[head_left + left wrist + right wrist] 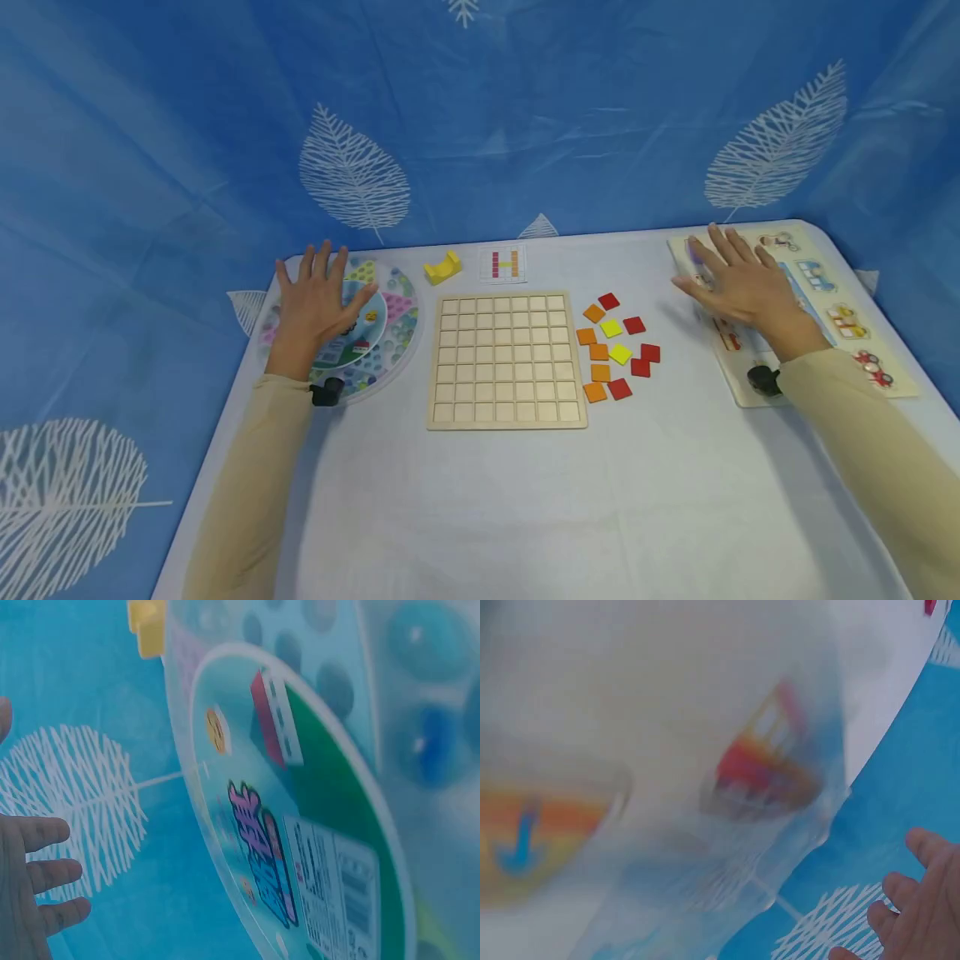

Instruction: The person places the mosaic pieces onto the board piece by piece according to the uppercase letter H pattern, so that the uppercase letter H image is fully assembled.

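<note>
In the head view my left hand [311, 308] is spread over the round clear case [401, 333] with coloured beads; whether it touches cannot be told. The left wrist view shows its fingers [56, 876] apart beside the case's label [262, 825]. My right hand [750, 287], fingers spread, is above the left part of the picture puzzle board [900, 379]. In the right wrist view the fingers [900, 907] hold nothing. Between the hands lies a wooden grid board [504, 362], with loose red [619, 389], orange [600, 373] and yellow [611, 328] square tiles at its right.
Behind the grid board are a yellow curved block [443, 267] and a small pattern card [502, 264] printed with coloured squares. A white cloth [525, 517] covers the table. Blue sheeting with white leaf prints [465, 150] hangs behind the far edge.
</note>
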